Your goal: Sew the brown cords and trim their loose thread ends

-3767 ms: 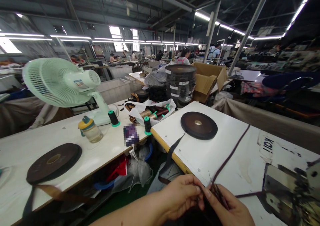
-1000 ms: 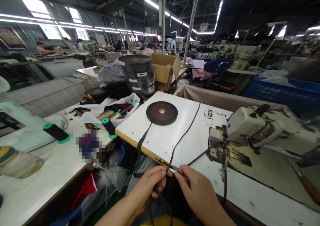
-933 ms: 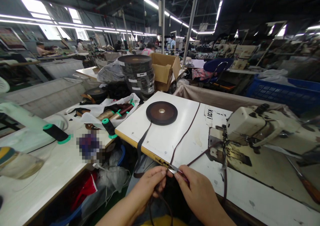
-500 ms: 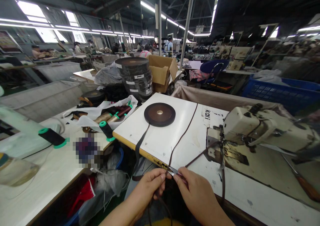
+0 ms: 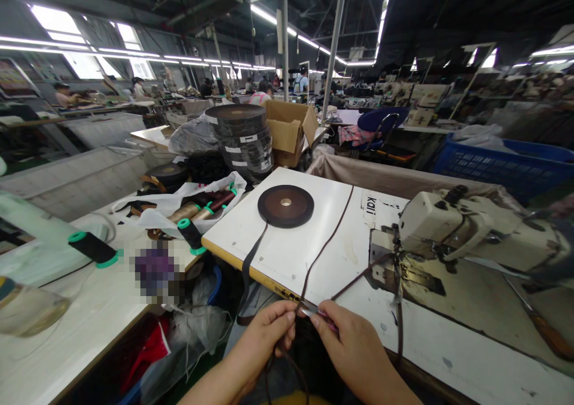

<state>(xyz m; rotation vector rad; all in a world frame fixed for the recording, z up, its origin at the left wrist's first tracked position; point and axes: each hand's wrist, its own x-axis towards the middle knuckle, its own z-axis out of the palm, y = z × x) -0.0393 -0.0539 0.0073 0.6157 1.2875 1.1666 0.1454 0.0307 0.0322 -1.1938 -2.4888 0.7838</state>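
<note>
At the table's front edge, my left hand [image 5: 273,328] pinches a thin brown strap [image 5: 326,241], which runs back across the white tabletop. My right hand [image 5: 348,339] is closed on a small pair of thread snips [image 5: 308,311]; their silver blades meet the strap beside my left fingertips, and most of the handle is hidden in the palm. Another length of brown strap [image 5: 354,282] passes from the sewing machine [image 5: 452,231] down behind my right hand. A flat roll of dark tape [image 5: 286,206] lies on the table, its loose end hanging over the front edge.
Left of me, a side table [image 5: 58,357] carries thread cones [image 5: 93,246] and a white bag of spools [image 5: 155,215]. An orange-handled screwdriver [image 5: 547,330] lies right of the machine. Behind stand stacked rolls [image 5: 242,133], a cardboard box [image 5: 284,131] and a blue crate [image 5: 502,166].
The snips' blades, spread apart earlier, now look closer together at the strap. Both hands stay in almost the same place.
</note>
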